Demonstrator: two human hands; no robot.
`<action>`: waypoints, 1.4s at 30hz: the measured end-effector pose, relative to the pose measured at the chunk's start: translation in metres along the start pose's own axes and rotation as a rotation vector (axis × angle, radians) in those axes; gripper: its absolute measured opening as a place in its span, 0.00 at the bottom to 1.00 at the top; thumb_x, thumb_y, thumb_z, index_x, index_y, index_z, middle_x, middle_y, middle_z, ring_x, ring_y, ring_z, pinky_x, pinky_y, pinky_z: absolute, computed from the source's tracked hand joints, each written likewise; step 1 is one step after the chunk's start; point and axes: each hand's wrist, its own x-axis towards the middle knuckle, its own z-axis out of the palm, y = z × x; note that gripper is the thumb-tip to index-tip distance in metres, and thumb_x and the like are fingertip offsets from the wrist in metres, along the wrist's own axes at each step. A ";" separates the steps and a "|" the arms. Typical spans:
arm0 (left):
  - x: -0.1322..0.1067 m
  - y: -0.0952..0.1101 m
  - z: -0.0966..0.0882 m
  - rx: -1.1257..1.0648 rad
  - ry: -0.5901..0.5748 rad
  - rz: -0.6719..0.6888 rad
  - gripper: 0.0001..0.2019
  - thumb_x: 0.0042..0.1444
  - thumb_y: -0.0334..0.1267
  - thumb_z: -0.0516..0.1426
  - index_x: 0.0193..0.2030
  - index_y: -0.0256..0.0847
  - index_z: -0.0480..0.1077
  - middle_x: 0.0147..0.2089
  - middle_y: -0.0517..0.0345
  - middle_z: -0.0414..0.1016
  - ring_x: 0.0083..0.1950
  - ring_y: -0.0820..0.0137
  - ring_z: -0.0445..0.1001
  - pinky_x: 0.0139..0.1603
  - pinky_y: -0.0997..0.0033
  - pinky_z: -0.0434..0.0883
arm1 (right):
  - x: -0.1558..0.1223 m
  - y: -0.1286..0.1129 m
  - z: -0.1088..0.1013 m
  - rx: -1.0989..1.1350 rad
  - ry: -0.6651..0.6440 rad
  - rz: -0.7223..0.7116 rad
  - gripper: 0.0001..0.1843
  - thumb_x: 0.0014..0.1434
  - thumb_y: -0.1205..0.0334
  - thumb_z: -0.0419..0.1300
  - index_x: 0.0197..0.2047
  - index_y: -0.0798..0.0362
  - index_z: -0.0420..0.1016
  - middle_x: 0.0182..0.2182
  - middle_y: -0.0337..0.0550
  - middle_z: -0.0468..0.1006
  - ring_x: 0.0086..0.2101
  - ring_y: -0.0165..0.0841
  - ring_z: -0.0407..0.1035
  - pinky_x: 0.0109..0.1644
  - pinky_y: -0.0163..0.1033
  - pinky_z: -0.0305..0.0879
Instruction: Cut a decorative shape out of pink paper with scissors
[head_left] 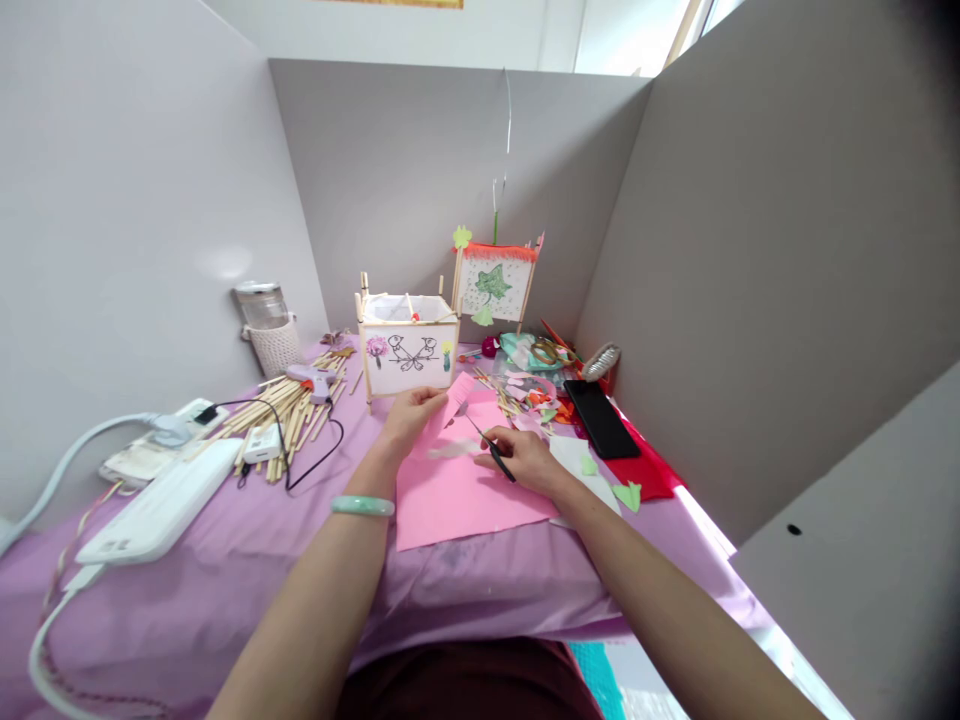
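Observation:
My left hand (411,418) pinches a pink paper strip (460,393) whose upper edge is cut into a fringe. In my right hand (527,458) is a small pair of scissors (497,459) with a dark handle, its tip pointing at the strip. Whether the blades touch the paper is hard to tell. Under both hands a larger pink paper sheet (472,508) lies flat. Just behind stands a lantern frame (411,358) of sticks and white panels, with two birds drawn on its front. A second lantern (493,285), with red fringe and a green leaf, hangs farther back.
Wooden sticks (307,400), a glue gun (313,380), a lidded cup (268,330) and a white power bank (157,503) with cables are on the left. A black phone (601,418), paper scraps (541,400) and red paper (646,478) lie right. Grey partitions (450,150) surround the table.

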 end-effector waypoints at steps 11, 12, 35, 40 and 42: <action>0.006 -0.013 -0.005 0.074 -0.090 0.048 0.13 0.44 0.45 0.62 0.31 0.36 0.72 0.25 0.60 0.73 0.27 0.71 0.71 0.29 0.73 0.65 | 0.000 -0.003 0.000 -0.024 0.001 -0.005 0.16 0.52 0.46 0.61 0.34 0.51 0.73 0.20 0.33 0.67 0.23 0.27 0.60 0.26 0.30 0.51; 0.006 -0.013 -0.006 0.084 -0.088 0.050 0.13 0.44 0.45 0.62 0.31 0.36 0.72 0.26 0.60 0.72 0.27 0.71 0.71 0.29 0.73 0.65 | 0.000 -0.003 0.000 -0.026 0.003 -0.006 0.17 0.52 0.46 0.61 0.34 0.51 0.73 0.20 0.34 0.68 0.23 0.27 0.60 0.26 0.31 0.51; 0.004 -0.011 -0.005 0.122 -0.091 0.056 0.13 0.44 0.45 0.61 0.31 0.36 0.71 0.25 0.60 0.72 0.27 0.71 0.70 0.29 0.73 0.64 | 0.000 -0.002 0.000 0.002 -0.003 0.002 0.17 0.51 0.45 0.61 0.35 0.51 0.73 0.19 0.33 0.67 0.23 0.27 0.60 0.26 0.31 0.51; 0.005 -0.012 -0.005 0.125 -0.086 0.063 0.14 0.44 0.46 0.61 0.32 0.36 0.72 0.26 0.59 0.73 0.28 0.70 0.70 0.29 0.73 0.64 | 0.000 -0.002 0.001 -0.001 0.005 0.000 0.17 0.51 0.46 0.61 0.35 0.51 0.73 0.20 0.33 0.67 0.23 0.27 0.60 0.26 0.31 0.51; 0.005 -0.012 -0.004 0.129 -0.080 0.058 0.15 0.44 0.46 0.61 0.32 0.36 0.72 0.27 0.58 0.73 0.28 0.70 0.71 0.29 0.73 0.64 | 0.000 -0.002 0.001 -0.001 0.011 0.000 0.17 0.51 0.46 0.61 0.34 0.51 0.73 0.20 0.33 0.67 0.23 0.27 0.60 0.26 0.31 0.51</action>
